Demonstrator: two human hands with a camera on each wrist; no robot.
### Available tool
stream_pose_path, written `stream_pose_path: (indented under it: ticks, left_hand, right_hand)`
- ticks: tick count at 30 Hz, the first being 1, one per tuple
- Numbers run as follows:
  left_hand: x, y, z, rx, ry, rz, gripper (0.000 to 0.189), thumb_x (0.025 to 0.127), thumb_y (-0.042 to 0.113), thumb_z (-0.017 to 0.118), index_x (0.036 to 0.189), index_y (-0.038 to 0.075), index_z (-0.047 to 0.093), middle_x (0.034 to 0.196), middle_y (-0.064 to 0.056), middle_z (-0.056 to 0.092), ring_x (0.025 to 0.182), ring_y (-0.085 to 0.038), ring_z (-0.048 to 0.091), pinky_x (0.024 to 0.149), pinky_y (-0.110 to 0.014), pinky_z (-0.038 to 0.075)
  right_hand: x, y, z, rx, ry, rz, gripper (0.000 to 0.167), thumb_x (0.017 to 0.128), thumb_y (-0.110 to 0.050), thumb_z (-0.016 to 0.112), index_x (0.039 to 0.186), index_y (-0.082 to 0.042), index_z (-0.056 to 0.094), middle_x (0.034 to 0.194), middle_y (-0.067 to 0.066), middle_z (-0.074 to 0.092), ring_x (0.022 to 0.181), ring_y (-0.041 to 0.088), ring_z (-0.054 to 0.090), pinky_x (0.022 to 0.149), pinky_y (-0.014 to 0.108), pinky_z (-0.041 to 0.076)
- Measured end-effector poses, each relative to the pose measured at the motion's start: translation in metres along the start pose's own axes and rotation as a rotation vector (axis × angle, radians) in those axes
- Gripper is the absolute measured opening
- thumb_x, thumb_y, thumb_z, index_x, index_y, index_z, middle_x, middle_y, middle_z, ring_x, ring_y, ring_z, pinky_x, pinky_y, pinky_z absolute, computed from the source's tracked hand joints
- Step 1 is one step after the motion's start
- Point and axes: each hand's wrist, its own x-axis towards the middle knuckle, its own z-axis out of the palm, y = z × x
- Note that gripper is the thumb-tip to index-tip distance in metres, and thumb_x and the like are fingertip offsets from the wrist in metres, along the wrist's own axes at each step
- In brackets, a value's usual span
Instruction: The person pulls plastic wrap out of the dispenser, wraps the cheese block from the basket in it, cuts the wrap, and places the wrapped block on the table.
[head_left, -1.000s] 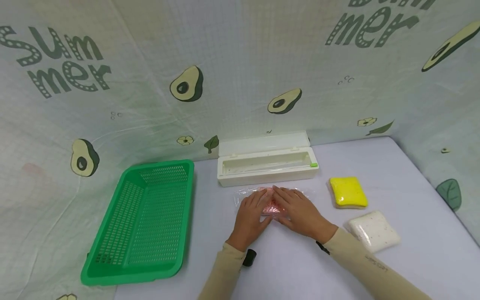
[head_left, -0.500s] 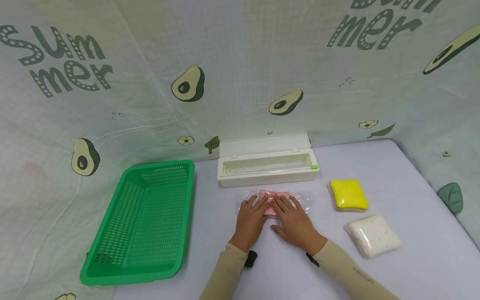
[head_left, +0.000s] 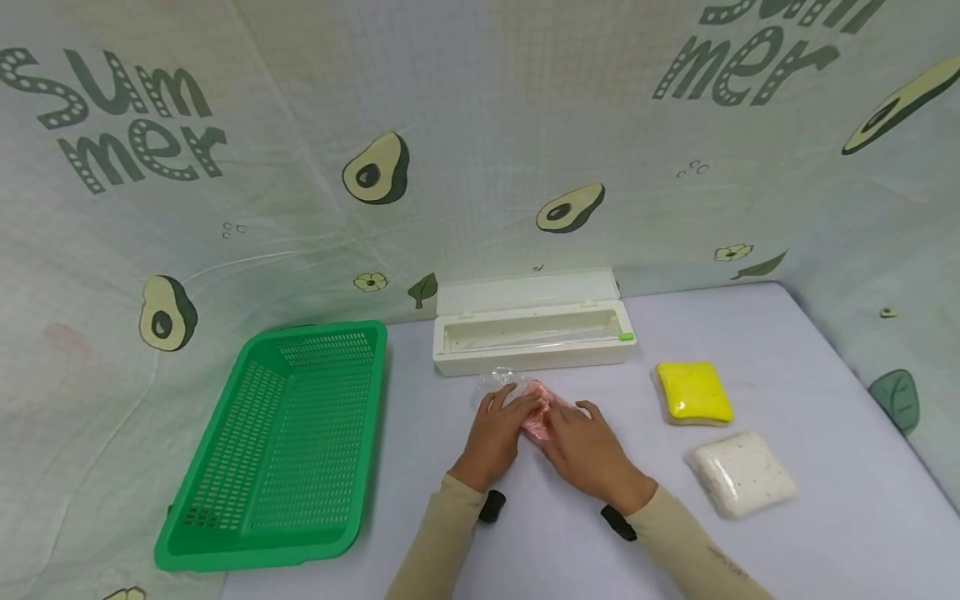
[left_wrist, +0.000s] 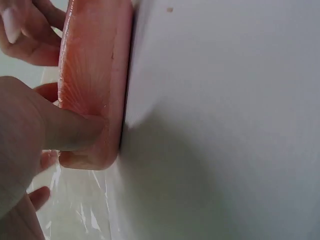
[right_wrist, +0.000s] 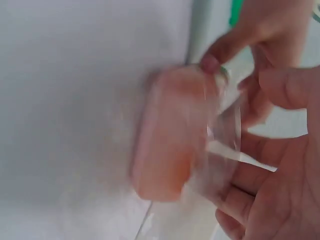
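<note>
A pink block (head_left: 536,427) wrapped in clear plastic film lies on the table between both hands, turned at an angle. My left hand (head_left: 491,435) grips it; the left wrist view shows the thumb pressed to the near side of the pink block (left_wrist: 90,55) and fingers at its top. Loose clear film (head_left: 498,379) sticks out past the left fingers. My right hand (head_left: 592,454) is at the block's right end. In the right wrist view, somewhat blurred, its curled fingers hold a flap of film (right_wrist: 227,131) pulled up from the block. The right fingertips are partly hidden in the head view.
Behind the hands stands a long white cling film box (head_left: 534,358) with its lid raised. A green basket (head_left: 367,467) is on the left. To the right lie a yellow wrapped block (head_left: 694,392) and a white wrapped block (head_left: 742,475). A printed curtain (head_left: 465,167) hangs behind.
Both hands lay on top of the block, smoothing positions close together. The block has turned from straight to slanted, and the film flap on its right no longer lies spread on the table.
</note>
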Motion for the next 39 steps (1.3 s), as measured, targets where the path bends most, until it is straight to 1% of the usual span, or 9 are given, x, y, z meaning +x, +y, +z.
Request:
stream_pose_path:
  ticks: [4, 8, 14, 19, 24, 29, 33, 36, 39]
  left_hand:
    - [0.000, -0.003, -0.001, -0.036, 0.018, 0.032, 0.061, 0.091, -0.009, 0.074, 0.142, 0.023, 0.067, 0.151, 0.007, 0.062, 0.155, -0.027, 0.038, 0.122, -0.046, 0.034]
    - [-0.004, 0.001, -0.004, -0.055, 0.004, 0.048, 0.059, 0.090, -0.008, 0.074, 0.139, 0.024, 0.069, 0.154, 0.005, 0.059, 0.154, -0.028, 0.039, 0.122, -0.049, 0.034]
    - [-0.015, 0.014, -0.007, -0.095, -0.104, 0.062, 0.066, 0.086, 0.009, 0.085, 0.145, 0.024, 0.061, 0.156, -0.003, 0.051, 0.147, -0.027, 0.042, 0.121, -0.046, 0.035]
    - [-0.015, 0.023, -0.003, -0.029, -0.074, 0.077, 0.072, 0.081, 0.031, 0.095, 0.142, 0.021, 0.058, 0.147, -0.005, 0.051, 0.141, -0.025, 0.046, 0.118, -0.044, 0.038]
    - [-0.016, 0.024, -0.003, -0.016, -0.064, 0.069, 0.071, 0.078, 0.033, 0.097, 0.136, 0.019, 0.058, 0.145, -0.002, 0.052, 0.141, -0.022, 0.047, 0.119, -0.041, 0.038]
    - [-0.018, 0.023, -0.002, -0.058, -0.077, 0.057, 0.077, 0.075, 0.042, 0.097, 0.137, 0.018, 0.057, 0.148, -0.001, 0.052, 0.143, -0.020, 0.045, 0.122, -0.040, 0.036]
    - [-0.020, 0.023, -0.001, -0.115, -0.037, 0.044, 0.070, 0.081, 0.049, 0.091, 0.134, 0.016, 0.061, 0.145, -0.002, 0.054, 0.141, -0.021, 0.047, 0.120, -0.042, 0.037]
    - [-0.021, 0.024, 0.001, -0.145, 0.036, 0.019, 0.050, 0.087, 0.044, 0.087, 0.124, 0.017, 0.068, 0.133, -0.002, 0.058, 0.131, -0.020, 0.052, 0.113, -0.042, 0.043]
    - [-0.021, 0.023, 0.001, -0.170, 0.105, -0.026, 0.030, 0.090, 0.034, 0.086, 0.112, 0.017, 0.075, 0.118, 0.001, 0.060, 0.113, -0.018, 0.054, 0.098, -0.038, 0.047]
  right_hand:
    - [0.002, 0.015, -0.010, 0.242, 0.002, 0.034, 0.018, 0.099, -0.005, 0.069, 0.116, -0.001, 0.073, 0.122, 0.015, 0.075, 0.117, 0.031, 0.070, 0.104, 0.056, 0.049]
    - [-0.003, 0.043, -0.015, 0.450, 0.035, 0.016, 0.037, 0.091, 0.020, 0.062, 0.120, -0.002, 0.073, 0.127, 0.014, 0.072, 0.117, 0.036, 0.069, 0.099, 0.057, 0.054]
    - [-0.019, 0.071, -0.016, 0.346, -0.025, -0.094, 0.074, 0.074, 0.031, 0.066, 0.139, -0.004, 0.064, 0.148, 0.016, 0.060, 0.128, 0.039, 0.061, 0.101, 0.060, 0.052]
    - [-0.024, 0.079, -0.010, 0.359, -0.065, -0.160, 0.085, 0.067, 0.021, 0.086, 0.144, -0.004, 0.061, 0.153, 0.015, 0.057, 0.132, 0.036, 0.058, 0.104, 0.055, 0.049]
    - [-0.024, 0.078, -0.003, 0.440, -0.004, -0.185, 0.058, 0.072, 0.011, 0.089, 0.123, -0.012, 0.074, 0.145, 0.014, 0.062, 0.128, 0.034, 0.059, 0.106, 0.038, 0.048]
    - [-0.024, 0.072, 0.005, 0.510, 0.060, -0.085, 0.040, 0.079, 0.012, 0.084, 0.099, -0.022, 0.075, 0.131, 0.007, 0.070, 0.121, 0.030, 0.062, 0.106, 0.023, 0.047]
    - [-0.024, 0.064, 0.007, 0.512, 0.096, -0.021, 0.039, 0.081, 0.012, 0.082, 0.098, -0.021, 0.071, 0.123, 0.003, 0.075, 0.115, 0.026, 0.066, 0.100, 0.033, 0.053]
    - [-0.023, 0.058, 0.007, 0.485, 0.122, 0.006, 0.033, 0.083, 0.010, 0.081, 0.100, -0.017, 0.073, 0.115, 0.001, 0.077, 0.109, 0.023, 0.068, 0.093, 0.044, 0.057]
    - [-0.022, 0.053, 0.007, 0.452, 0.131, 0.050, 0.029, 0.084, 0.006, 0.082, 0.101, -0.015, 0.075, 0.107, -0.002, 0.076, 0.102, 0.020, 0.068, 0.089, 0.046, 0.057]
